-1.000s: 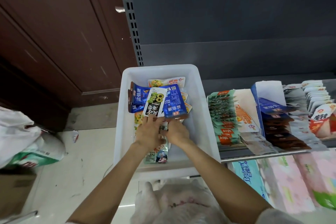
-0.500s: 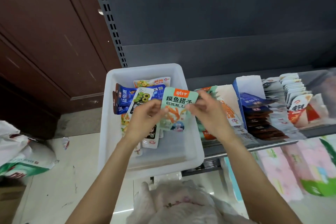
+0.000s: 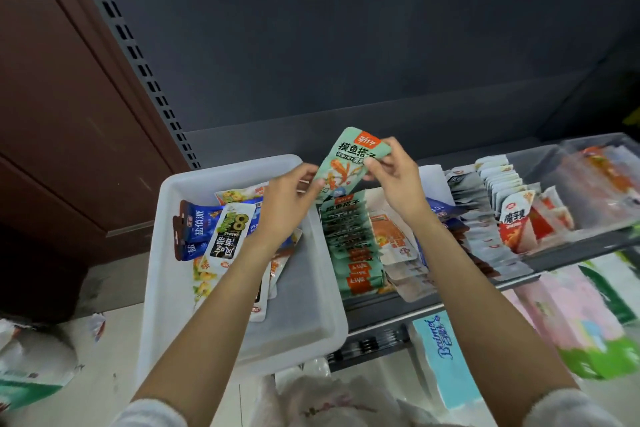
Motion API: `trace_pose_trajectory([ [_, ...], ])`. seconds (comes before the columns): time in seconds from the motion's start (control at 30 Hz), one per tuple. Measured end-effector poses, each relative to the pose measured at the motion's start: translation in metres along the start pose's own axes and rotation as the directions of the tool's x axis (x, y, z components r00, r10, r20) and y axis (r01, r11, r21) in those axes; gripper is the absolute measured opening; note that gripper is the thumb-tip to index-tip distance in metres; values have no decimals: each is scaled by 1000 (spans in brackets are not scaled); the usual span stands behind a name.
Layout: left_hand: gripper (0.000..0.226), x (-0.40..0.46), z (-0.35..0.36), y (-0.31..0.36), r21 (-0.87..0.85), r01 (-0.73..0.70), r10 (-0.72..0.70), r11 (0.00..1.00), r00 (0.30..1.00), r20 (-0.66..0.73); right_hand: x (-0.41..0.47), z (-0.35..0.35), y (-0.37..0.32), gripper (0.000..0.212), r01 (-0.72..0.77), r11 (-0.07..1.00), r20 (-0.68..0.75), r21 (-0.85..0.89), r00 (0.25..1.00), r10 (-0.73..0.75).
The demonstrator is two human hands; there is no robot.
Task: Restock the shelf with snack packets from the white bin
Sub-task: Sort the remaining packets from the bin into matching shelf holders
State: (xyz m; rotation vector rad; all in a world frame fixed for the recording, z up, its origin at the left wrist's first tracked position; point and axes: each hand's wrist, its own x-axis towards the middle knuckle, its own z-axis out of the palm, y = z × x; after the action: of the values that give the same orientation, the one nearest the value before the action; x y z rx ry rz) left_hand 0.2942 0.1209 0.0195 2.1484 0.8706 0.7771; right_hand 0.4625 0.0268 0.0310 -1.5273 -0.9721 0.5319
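Leftmost, white bin [image 3: 166, 253] holds blue, black-white, yellow packets. Left hand [image 3: 280, 208] pinches lower edge of mint-green snack packet [image 3: 349, 163], orange tab on top, dark lettering; right hand [image 3: 398, 180] grips its right side, above matching row [image 3: 349, 250] on shelf [image 3: 554, 263].

white bin [image 3: 166, 253]: smooth plastic, slightly translucent, soft sheen
green snack packet [image 3: 349, 163]: glossy printed film, creased
shelf [image 3: 450, 291]: dark matt painted metal
slotted upright [image 3: 138, 55]: grey matt metal
door panel [image 3: 69, 97]: reddish-brown wood, satin finish
tissue packs [image 3: 440, 357]: glossy plastic wrap
sleeve cuffs [image 3: 568, 407]: fuzzy white cloth
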Motion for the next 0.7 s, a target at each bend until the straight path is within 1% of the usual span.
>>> trace_pose_trajectory([
  [0.07,15,0,3,-8,17,53,-54,998,997,58,5,-6,4,12,-45,999,-4,4,999,45],
  [0.13,16,-1,6,-14,56,97,-102,994,990,100,8,-10,9,14,-90,996,22,-28,996,91],
  [0.23,16,-3,14,-18,116,121,-137,986,980,147,9,-11,16,9,-96,982,67,-161,992,108],
  [0.33,17,-3,17,-20,137,115,-134,984,981,143,10,-16,15,8,-10,946,96,-324,994,43],
  [0.43,16,-4,17,-20,48,138,-144,989,976,163,14,-24,11,7,92,908,127,-409,991,-43],
  [0.5,18,-5,18,-21,93,133,-147,987,974,174,15,-19,10,7,161,862,222,-481,973,-58],
  [0.57,20,-5,19,-24,153,108,-133,982,977,165,12,-8,14,9,217,776,310,-592,950,-30],
  [0.63,17,-5,19,-25,132,96,-113,987,986,122,8,0,17,9,210,718,300,-663,954,-2],
  [0.7,11,-6,18,-25,109,73,-81,991,994,70,6,-1,16,8,225,691,274,-687,961,-40],
])
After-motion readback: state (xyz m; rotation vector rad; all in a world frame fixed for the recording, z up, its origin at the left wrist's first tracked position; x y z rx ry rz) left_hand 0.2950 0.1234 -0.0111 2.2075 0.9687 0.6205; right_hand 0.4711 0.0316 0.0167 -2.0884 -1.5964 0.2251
